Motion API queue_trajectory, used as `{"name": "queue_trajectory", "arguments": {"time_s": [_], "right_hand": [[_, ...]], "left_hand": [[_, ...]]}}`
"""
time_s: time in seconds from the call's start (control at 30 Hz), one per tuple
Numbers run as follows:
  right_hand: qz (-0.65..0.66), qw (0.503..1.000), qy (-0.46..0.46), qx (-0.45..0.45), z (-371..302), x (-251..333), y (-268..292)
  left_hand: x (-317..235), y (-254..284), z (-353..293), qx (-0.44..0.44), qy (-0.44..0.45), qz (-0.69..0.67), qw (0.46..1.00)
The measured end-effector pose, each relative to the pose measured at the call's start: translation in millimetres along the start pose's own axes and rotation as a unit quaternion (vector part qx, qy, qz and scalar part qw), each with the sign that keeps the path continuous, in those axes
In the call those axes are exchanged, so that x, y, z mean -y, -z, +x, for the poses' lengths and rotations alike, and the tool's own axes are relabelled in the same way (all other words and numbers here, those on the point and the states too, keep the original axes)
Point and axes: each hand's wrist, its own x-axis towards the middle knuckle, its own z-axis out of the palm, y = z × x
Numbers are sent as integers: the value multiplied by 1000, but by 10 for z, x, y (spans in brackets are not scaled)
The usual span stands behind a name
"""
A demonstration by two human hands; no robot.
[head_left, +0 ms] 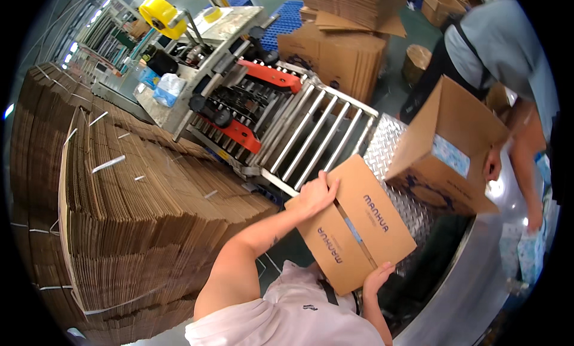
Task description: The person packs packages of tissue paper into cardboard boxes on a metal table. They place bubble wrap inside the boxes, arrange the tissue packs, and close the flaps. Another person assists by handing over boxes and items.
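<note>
A brown cardboard box (380, 226) with dark printing is right in front of me, tilted in the view. Its two long top flaps are folded in, and a narrow gap between them shows something light blue inside. At the box's far left end, my left hand (318, 195) grips the edge with its fingers over the flap ends. My right hand (378, 278) holds the near right end, thumb and fingers at the gap between the flaps. The underside of the box is hidden.
Beyond the box, a roller conveyor (323, 136) leads to a taping machine with red side guides (270, 77). Tall stacks of flat cartons (161, 220) stand at left. On the right, a co-worker's hand (492, 164) touches an open carton (442, 166) beside a metal chute (466, 286).
</note>
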Motion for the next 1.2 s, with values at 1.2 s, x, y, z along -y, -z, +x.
{"name": "queue_trajectory", "arguments": {"time_s": [1.2], "right_hand": [[-340, 853, 51, 393, 535, -1620, 1517]], "left_hand": [[83, 3240, -1595, -371, -352, 159, 845]]}}
